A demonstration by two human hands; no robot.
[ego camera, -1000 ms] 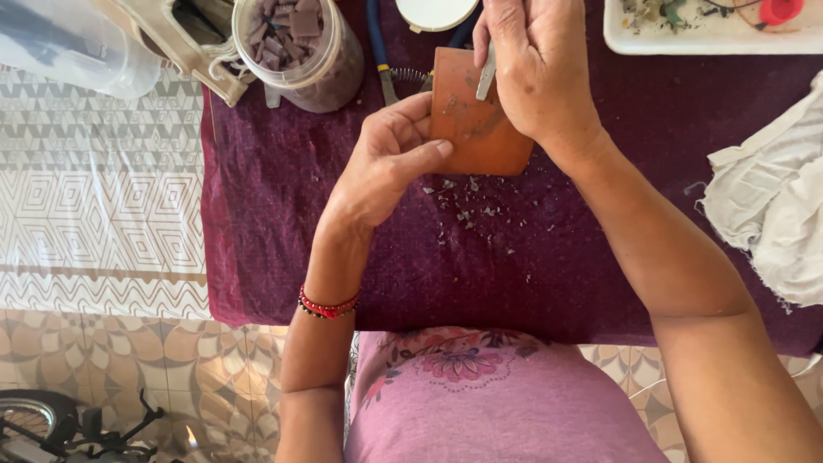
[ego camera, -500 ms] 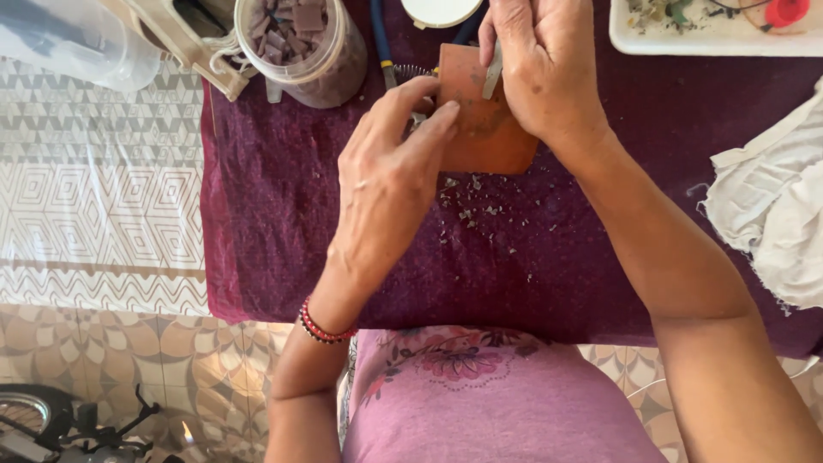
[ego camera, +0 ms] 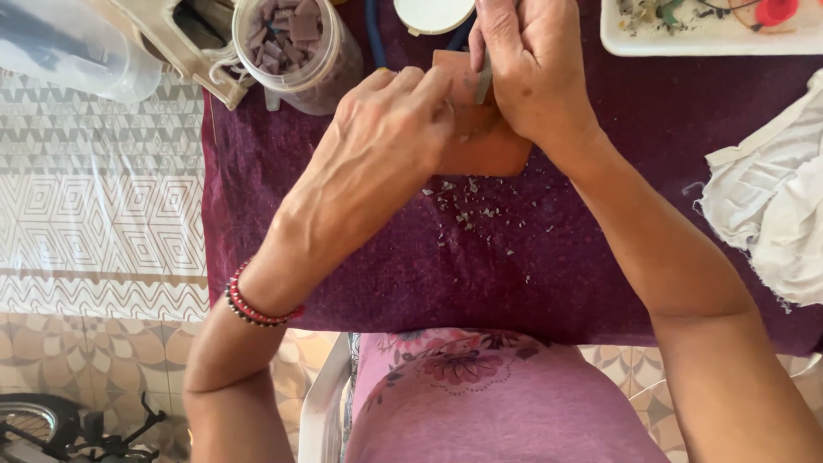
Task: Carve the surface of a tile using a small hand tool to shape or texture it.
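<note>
A flat reddish-brown slab [ego camera: 493,150] lies on the dark purple cloth [ego camera: 514,266]. My left hand [ego camera: 386,141] rests over its left side, fingers curled onto it and pressing it down. My right hand [ego camera: 531,69] is closed around a thin grey metal tool [ego camera: 484,81] whose tip meets the slab's upper part. Small grey crumbs [ego camera: 467,206] are scattered on the cloth just below the slab. Much of the slab is hidden under both hands.
A clear jar [ego camera: 296,51] of brownish pieces stands at the upper left beside a clear plastic bottle [ego camera: 73,47]. A white tray [ego camera: 711,30] of small items sits upper right. White rags [ego camera: 771,206] lie at the right edge. A round white lid [ego camera: 433,13] is at top.
My left hand has slid up and right, from beside the slab to lying over its left part. The right hand with the tool has stayed in place.
</note>
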